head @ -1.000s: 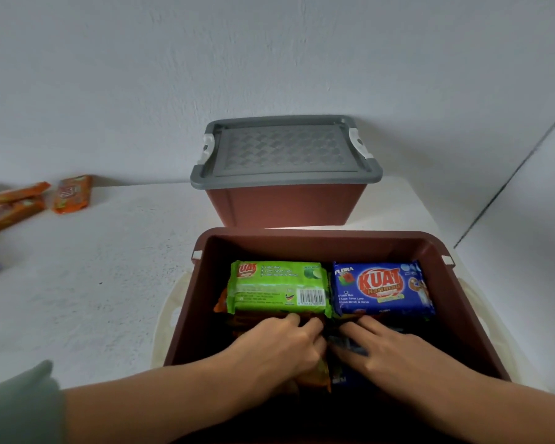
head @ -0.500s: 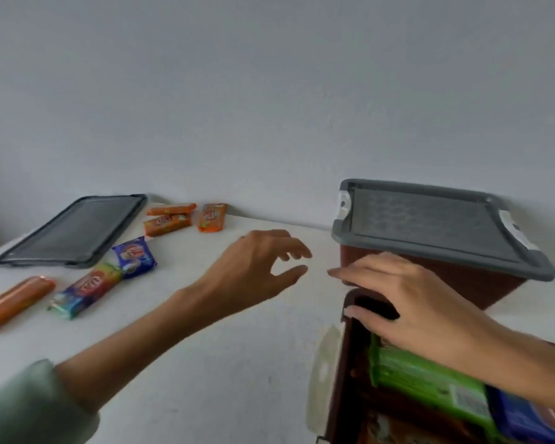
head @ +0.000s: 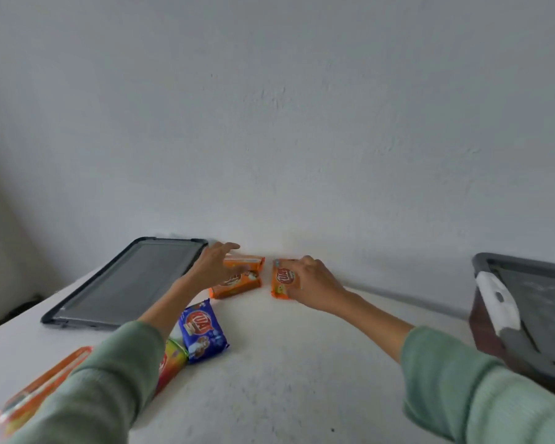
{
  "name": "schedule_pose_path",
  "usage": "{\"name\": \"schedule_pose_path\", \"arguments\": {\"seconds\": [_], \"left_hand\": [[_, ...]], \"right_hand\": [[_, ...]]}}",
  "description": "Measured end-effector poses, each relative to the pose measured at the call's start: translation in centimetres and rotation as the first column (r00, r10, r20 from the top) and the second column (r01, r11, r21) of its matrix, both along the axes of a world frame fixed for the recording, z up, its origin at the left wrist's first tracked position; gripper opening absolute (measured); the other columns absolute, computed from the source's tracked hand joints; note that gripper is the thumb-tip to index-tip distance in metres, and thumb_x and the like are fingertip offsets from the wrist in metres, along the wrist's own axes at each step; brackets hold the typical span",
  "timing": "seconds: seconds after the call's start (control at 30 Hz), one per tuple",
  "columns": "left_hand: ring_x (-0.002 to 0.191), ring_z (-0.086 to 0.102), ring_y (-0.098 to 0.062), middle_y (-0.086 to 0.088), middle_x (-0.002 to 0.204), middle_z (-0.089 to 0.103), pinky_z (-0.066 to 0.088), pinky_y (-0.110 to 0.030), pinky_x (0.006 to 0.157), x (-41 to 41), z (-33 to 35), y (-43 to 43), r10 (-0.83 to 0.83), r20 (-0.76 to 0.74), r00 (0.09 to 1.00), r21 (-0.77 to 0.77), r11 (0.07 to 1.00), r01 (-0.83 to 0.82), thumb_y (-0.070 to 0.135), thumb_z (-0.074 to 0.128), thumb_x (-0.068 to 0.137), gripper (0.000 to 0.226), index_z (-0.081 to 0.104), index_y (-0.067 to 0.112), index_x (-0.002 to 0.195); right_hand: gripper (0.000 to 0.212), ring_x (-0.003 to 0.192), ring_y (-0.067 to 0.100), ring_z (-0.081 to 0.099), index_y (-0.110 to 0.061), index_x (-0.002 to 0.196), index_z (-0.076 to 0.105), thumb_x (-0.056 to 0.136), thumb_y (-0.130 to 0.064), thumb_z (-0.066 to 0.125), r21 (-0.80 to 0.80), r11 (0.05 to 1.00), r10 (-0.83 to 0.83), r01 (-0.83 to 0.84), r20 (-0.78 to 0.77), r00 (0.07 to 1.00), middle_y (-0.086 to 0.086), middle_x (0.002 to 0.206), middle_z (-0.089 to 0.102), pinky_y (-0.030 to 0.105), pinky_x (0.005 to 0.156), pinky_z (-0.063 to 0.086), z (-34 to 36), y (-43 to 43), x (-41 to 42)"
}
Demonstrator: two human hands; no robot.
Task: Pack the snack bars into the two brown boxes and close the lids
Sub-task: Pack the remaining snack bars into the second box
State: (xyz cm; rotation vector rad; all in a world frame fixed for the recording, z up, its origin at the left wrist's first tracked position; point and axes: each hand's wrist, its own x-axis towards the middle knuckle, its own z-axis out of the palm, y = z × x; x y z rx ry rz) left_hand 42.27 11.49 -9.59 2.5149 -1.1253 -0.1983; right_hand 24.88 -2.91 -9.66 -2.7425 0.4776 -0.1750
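My left hand hovers with spread fingers over two orange snack bars lying near the wall. My right hand lies on a third orange bar just to the right, with its fingers curled round the bar's edge. A blue snack pack lies nearer to me. A red and yellow bar is partly hidden by my left sleeve. A long orange pack sits at the lower left. One brown box with its grey lid on stands at the right edge. The other box is out of view.
A loose grey lid lies flat on the white table at the left, beside the wall. The white wall runs right behind the orange bars.
My view has swung left, away from the open box. Both hands have left that box and reached forward to the orange bars by the wall; my right hand now rests on one.
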Motion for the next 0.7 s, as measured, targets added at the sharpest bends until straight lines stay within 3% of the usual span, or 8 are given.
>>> {"name": "schedule_pose_path", "arguments": {"seconds": [0.13,0.27,0.33,0.43,0.57,0.7], "left_hand": [[0.138,0.023,-0.029,-0.01,0.15,0.027,0.021,-0.047,0.113,3.3,-3.0,-1.7,-0.039,-0.051,0.998,0.059,0.997,0.042,0.051,0.051,0.086,0.07,0.026,0.022,0.144],[0.139,0.023,-0.026,-0.005,0.151,0.025,0.021,-0.047,0.113,5.2,-5.5,-2.9,-0.087,-0.043,0.995,0.14,0.986,0.093,0.056,0.04,0.089,0.066,0.022,0.027,0.145],[0.134,0.03,-0.026,-0.004,0.146,0.032,0.025,-0.047,0.11,5.7,-6.2,-3.1,-0.09,0.02,0.996,0.165,0.983,0.086,0.06,0.035,0.088,0.063,0.025,0.032,0.144],[0.122,0.038,-0.025,-0.004,0.132,0.042,0.03,-0.04,0.103,5.5,-6.2,-3.1,-0.111,0.17,0.979,0.209,0.975,0.074,0.061,0.033,0.089,0.056,0.03,0.038,0.141],[0.117,0.042,-0.022,-0.007,0.13,0.043,0.034,-0.031,0.098,5.0,-5.5,-2.8,-0.139,-0.028,0.99,0.156,0.978,0.142,0.053,0.037,0.092,0.052,0.034,0.033,0.14],[0.117,0.048,-0.025,-0.008,0.13,0.052,0.038,-0.036,0.1,4.8,-4.8,-2.8,-0.123,-0.063,0.99,0.174,0.976,0.132,0.05,0.04,0.092,0.05,0.038,0.031,0.139]], "right_hand": [[0.07,0.137,0.034,0.02,-0.029,0.147,0.023,0.088,-0.046,0.055,0.101,0.992,-0.064,0.073,-0.092,0.994,0.013,0.15,0.018,0.036,0.112,0.025,-3.8,-1.3,3.8],[0.066,0.144,0.034,0.002,-0.035,0.148,0.013,0.092,-0.056,0.039,0.017,0.998,-0.06,0.064,-0.183,0.981,0.01,0.157,-0.005,0.046,0.116,0.016,-6.6,-1.8,5.3],[0.062,0.143,0.033,0.011,-0.033,0.147,0.021,0.092,-0.055,0.039,0.003,0.998,-0.068,0.068,-0.123,0.99,0.009,0.158,0.0,0.046,0.115,0.018,-7.2,-1.7,5.2],[0.054,0.13,0.032,0.032,-0.024,0.133,0.041,0.088,-0.053,0.048,-0.036,0.994,-0.1,0.1,0.017,0.995,0.007,0.15,0.023,0.041,0.104,0.035,-7.3,-1.4,4.5],[0.062,0.122,0.03,0.037,-0.014,0.121,0.045,0.077,-0.054,0.062,0.008,0.971,-0.241,0.24,0.057,0.969,0.01,0.134,0.034,0.038,0.091,0.045,-6.6,-0.6,5.9],[0.08,0.134,0.036,0.023,-0.007,0.138,0.029,0.077,-0.04,0.069,0.157,0.931,-0.317,0.328,-0.093,0.944,0.021,0.143,0.022,0.038,0.103,0.037,-5.9,-0.4,8.3]]}}
